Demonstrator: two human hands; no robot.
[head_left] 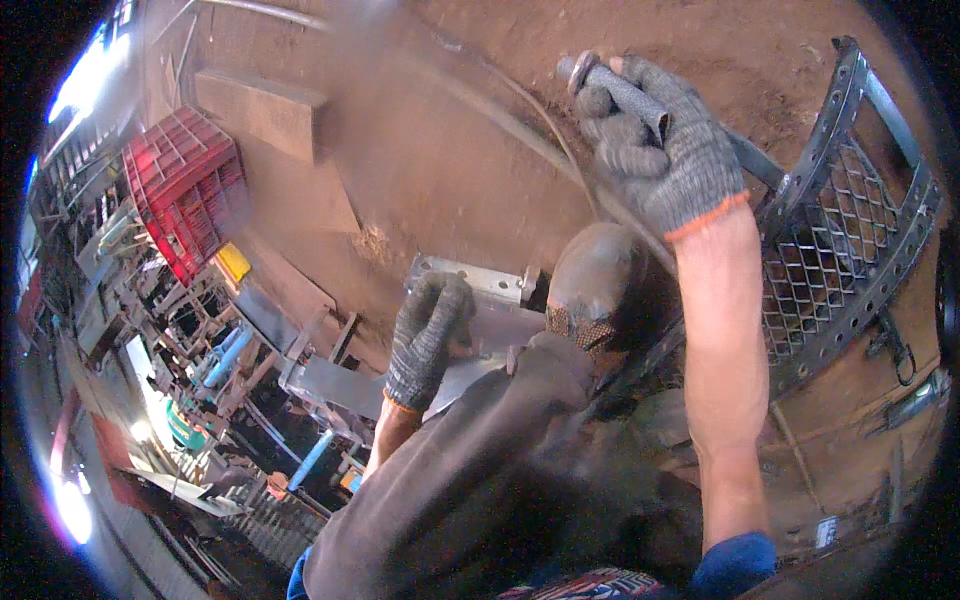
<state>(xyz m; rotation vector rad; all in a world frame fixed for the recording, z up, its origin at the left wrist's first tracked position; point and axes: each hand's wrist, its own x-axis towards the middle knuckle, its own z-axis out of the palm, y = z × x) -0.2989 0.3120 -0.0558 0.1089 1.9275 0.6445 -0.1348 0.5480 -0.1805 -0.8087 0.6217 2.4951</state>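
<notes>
My right hand [660, 145], in a grey knitted glove with an orange cuff, is raised at the upper right. Its fingers are closed round a short grey metal tube [630, 97]. A ring-like collar [583, 72] sits near the tube's far end. Lower and to the left, my left hand [432, 325] wears a matching glove, its fingers curled in. It is against the left end of a flat metal bar with holes [485, 283], partly covering it. Whether those fingers grip the bar or something small is hidden.
A brown boot [598, 270] stands on the dirt floor beside the bar. At right lies a metal frame with mesh [835, 250]. A red crate [185, 190] and wooden boards [265, 115] are at upper left, with cluttered metal scrap [240, 370] below. A cable [540, 115] crosses the floor.
</notes>
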